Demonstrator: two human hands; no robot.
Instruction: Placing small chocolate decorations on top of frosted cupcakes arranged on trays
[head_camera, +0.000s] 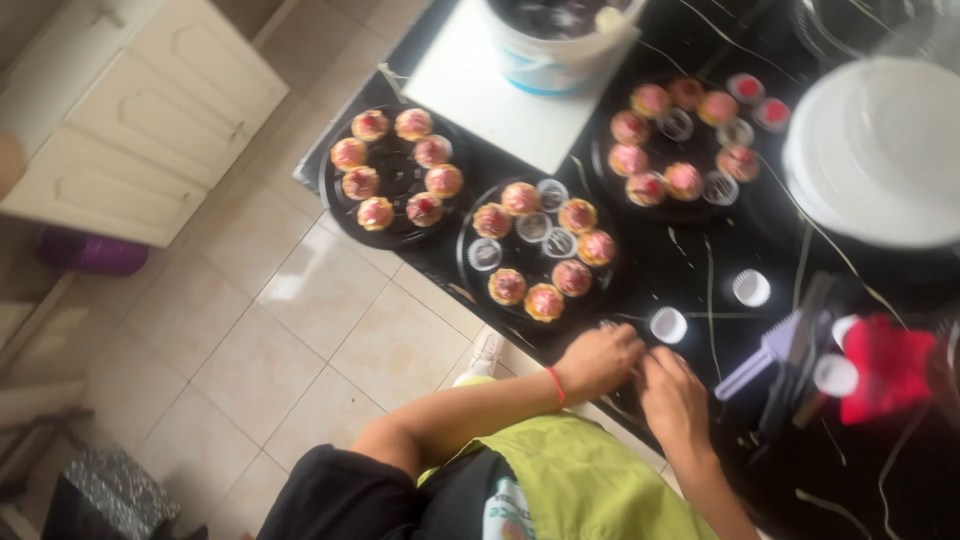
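Both hands are sitting low in frame, about 5 o'clock from centre. You're running your left forearm (470, 410) in from 8 o'clock, bare, elbow bent, pointing toward 2 o'clock. Your left hand (600, 360) is lying knuckles-up with the fingers curling down and toward the right hand. You're bringing your right forearm (715, 490) in from 5 o'clock, pointing toward 11 o'clock. Your right hand (675, 400) is showing its back to the camera, fingers bending inward toward the left hand. The two hands are working just beside each other, fingertips nearly meeting. The fingertips are hiding under the knuckles, so the grip on either side isn't readable.
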